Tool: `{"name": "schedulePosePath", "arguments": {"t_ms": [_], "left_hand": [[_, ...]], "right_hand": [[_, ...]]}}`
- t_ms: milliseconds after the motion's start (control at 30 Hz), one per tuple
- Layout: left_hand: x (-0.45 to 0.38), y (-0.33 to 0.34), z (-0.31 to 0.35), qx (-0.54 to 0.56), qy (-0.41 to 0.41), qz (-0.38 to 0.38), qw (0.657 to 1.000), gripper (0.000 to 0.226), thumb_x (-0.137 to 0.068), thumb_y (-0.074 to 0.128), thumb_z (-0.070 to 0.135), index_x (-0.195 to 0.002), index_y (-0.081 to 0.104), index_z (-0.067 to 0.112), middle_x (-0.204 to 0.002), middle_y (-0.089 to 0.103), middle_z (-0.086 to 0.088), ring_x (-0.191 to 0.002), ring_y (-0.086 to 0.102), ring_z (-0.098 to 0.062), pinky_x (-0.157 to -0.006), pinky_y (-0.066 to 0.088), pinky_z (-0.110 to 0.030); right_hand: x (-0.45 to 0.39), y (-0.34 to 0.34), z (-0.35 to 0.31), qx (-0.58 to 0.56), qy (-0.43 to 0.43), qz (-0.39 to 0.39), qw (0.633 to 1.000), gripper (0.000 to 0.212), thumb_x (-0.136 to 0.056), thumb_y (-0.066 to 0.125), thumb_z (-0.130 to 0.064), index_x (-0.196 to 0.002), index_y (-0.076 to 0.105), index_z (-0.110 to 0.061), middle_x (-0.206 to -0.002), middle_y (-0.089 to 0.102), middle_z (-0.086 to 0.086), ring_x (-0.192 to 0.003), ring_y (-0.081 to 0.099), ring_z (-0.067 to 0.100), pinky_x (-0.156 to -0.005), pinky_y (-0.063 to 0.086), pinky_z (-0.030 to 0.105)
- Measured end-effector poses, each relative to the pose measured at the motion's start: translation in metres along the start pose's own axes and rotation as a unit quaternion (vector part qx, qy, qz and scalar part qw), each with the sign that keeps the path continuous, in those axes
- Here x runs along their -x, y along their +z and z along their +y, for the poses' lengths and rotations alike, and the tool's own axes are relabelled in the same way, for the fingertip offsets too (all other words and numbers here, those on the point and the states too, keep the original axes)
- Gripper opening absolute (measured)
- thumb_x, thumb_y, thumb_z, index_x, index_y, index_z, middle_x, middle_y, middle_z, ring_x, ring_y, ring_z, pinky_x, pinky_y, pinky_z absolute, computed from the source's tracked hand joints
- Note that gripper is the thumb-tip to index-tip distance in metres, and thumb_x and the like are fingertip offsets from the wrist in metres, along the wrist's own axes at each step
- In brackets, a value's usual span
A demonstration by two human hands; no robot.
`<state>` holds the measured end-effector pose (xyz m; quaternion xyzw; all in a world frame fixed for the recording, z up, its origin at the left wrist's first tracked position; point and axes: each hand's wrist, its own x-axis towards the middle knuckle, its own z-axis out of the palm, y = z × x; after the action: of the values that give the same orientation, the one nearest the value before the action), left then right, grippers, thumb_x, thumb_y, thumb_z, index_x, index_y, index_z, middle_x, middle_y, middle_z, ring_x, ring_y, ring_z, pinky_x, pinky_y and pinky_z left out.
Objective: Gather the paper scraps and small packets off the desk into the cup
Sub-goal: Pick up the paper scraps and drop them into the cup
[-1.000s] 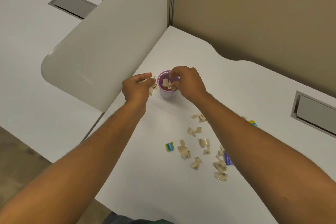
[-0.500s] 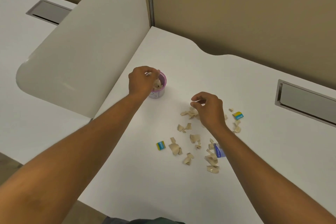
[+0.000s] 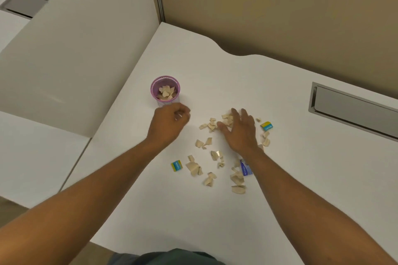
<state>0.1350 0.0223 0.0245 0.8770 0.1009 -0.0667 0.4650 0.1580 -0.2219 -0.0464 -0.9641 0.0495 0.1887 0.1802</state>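
Observation:
A purple mesh cup [image 3: 155, 94] stands on the white desk [image 3: 215, 221] with several beige paper scraps inside. My left hand [image 3: 168, 123] hovers just in front of the cup, fingers loosely curled, nothing visible in it. My right hand [image 3: 241, 131] is spread open, palm down, over the far end of a scatter of beige paper scraps [image 3: 195, 168]. Small yellow-and-blue packets lie at the left [image 3: 177, 165] and right [image 3: 266, 126] of the scatter. A blue-and-white packet [image 3: 245, 169] sits partly under my right forearm.
A beige partition panel [image 3: 75, 60] borders the desk on the left, and a tan wall [image 3: 280, 6] runs behind it. A grey cable hatch [image 3: 353, 109] is set into the desk at the right. The desk's near edge is close to my body.
My left hand has come off the cup rim and drawn back toward me with nothing in it. My right hand has opened flat over the scraps. The camera has shifted.

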Motion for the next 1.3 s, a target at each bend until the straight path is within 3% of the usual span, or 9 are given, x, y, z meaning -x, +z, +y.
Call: {"name": "schedulePosePath", "arguments": {"t_ms": [133,267,433,567,833,967,1133,1233,1300], "left_hand": [[0.02,0.031,-0.035,-0.16,0.031,-0.121,0.979,0.034,-0.094,0.073,0.032,-0.127,0.071,0.024,-0.137,0.066,0.001,-0.129,0.059,-0.02,-0.109,0.049,-0.037],[0.022,0.041,-0.061,-0.31,0.065,-0.189,0.929,0.078,-0.095,0.068,0.054,-0.161,0.039,0.026,-0.176,0.017,-0.005,-0.162,0.014,-0.033,-0.128,0.028,-0.046],[0.012,0.041,-0.076,-0.425,0.095,-0.215,0.874,0.093,-0.092,0.048,0.078,-0.167,0.01,0.04,-0.178,-0.013,0.0,-0.164,-0.013,-0.039,-0.13,0.008,-0.064],[0.008,0.036,-0.082,-0.44,0.102,-0.226,0.863,0.086,-0.095,0.035,0.08,-0.167,0.003,0.044,-0.178,-0.015,0.003,-0.164,-0.012,-0.038,-0.129,0.008,-0.067],[0.009,0.025,-0.089,-0.382,0.103,-0.147,0.906,0.064,-0.107,0.038,0.058,-0.166,0.026,0.036,-0.178,0.012,0.002,-0.164,0.013,-0.028,-0.13,0.018,-0.047],[0.012,0.018,-0.105,-0.415,0.079,-0.157,0.893,0.073,-0.103,0.029,0.07,-0.168,0.01,0.04,-0.179,-0.006,0.002,-0.165,-0.005,-0.032,-0.131,0.006,-0.06],[0.007,0.016,-0.117,-0.417,0.094,-0.168,0.888,0.075,-0.101,0.021,0.074,-0.167,0.0,0.043,-0.178,-0.014,0.004,-0.165,-0.011,-0.033,-0.13,0.004,-0.063],[0.005,0.017,-0.12,-0.414,0.094,-0.178,0.888,0.076,-0.101,0.02,0.075,-0.166,-0.004,0.044,-0.177,-0.017,0.004,-0.164,-0.014,-0.033,-0.129,0.002,-0.064],[0.005,0.017,-0.122,-0.408,0.094,-0.183,0.889,0.076,-0.101,0.021,0.075,-0.166,-0.006,0.045,-0.177,-0.019,0.005,-0.164,-0.016,-0.033,-0.129,0.0,-0.064]], "right_hand": [[0.007,0.022,-0.017,0.072,-0.078,-0.02,0.994,0.085,-0.09,0.029,-0.082,-0.159,0.014,-0.036,-0.17,0.01,0.007,-0.155,0.005,0.041,-0.122,0.015,0.064],[0.019,0.038,-0.023,0.137,-0.152,-0.022,0.979,0.077,-0.092,0.033,-0.077,-0.158,0.021,-0.039,-0.169,0.015,0.006,-0.155,0.011,0.039,-0.121,0.019,0.062],[0.031,0.031,-0.017,0.18,-0.189,0.015,0.965,0.048,-0.098,0.057,-0.024,-0.145,0.048,-0.027,-0.153,0.043,0.005,-0.134,0.045,0.033,-0.097,0.05,0.043],[0.033,0.02,-0.017,0.163,-0.203,0.013,0.965,0.046,-0.081,0.059,0.005,-0.122,0.063,-0.016,-0.124,0.058,0.001,-0.112,0.051,0.024,-0.07,0.051,0.033],[0.021,0.013,-0.023,-0.012,-0.123,0.001,0.992,0.031,-0.089,0.058,0.008,-0.108,0.077,-0.007,-0.111,0.073,0.007,-0.104,0.068,0.021,-0.085,0.05,0.024],[0.024,-0.007,-0.04,-0.141,-0.072,0.038,0.987,0.018,-0.092,0.067,-0.003,-0.101,0.081,-0.009,-0.108,0.079,0.006,-0.104,0.072,0.019,-0.086,0.047,0.015],[0.018,-0.045,-0.108,-0.219,-0.139,0.068,0.963,0.017,-0.089,0.071,-0.008,-0.098,0.083,-0.016,-0.104,0.079,-0.003,-0.09,0.065,0.0,-0.073,0.04,-0.005],[0.005,-0.061,-0.158,-0.202,-0.208,0.081,0.954,0.019,-0.089,0.07,-0.005,-0.101,0.082,-0.014,-0.104,0.078,0.0,-0.089,0.067,0.007,-0.079,0.046,0.001],[-0.007,-0.063,-0.184,-0.167,-0.233,0.071,0.955,0.019,-0.09,0.069,-0.005,-0.104,0.081,-0.011,-0.109,0.077,0.004,-0.096,0.071,0.016,-0.087,0.056,0.019]]}}
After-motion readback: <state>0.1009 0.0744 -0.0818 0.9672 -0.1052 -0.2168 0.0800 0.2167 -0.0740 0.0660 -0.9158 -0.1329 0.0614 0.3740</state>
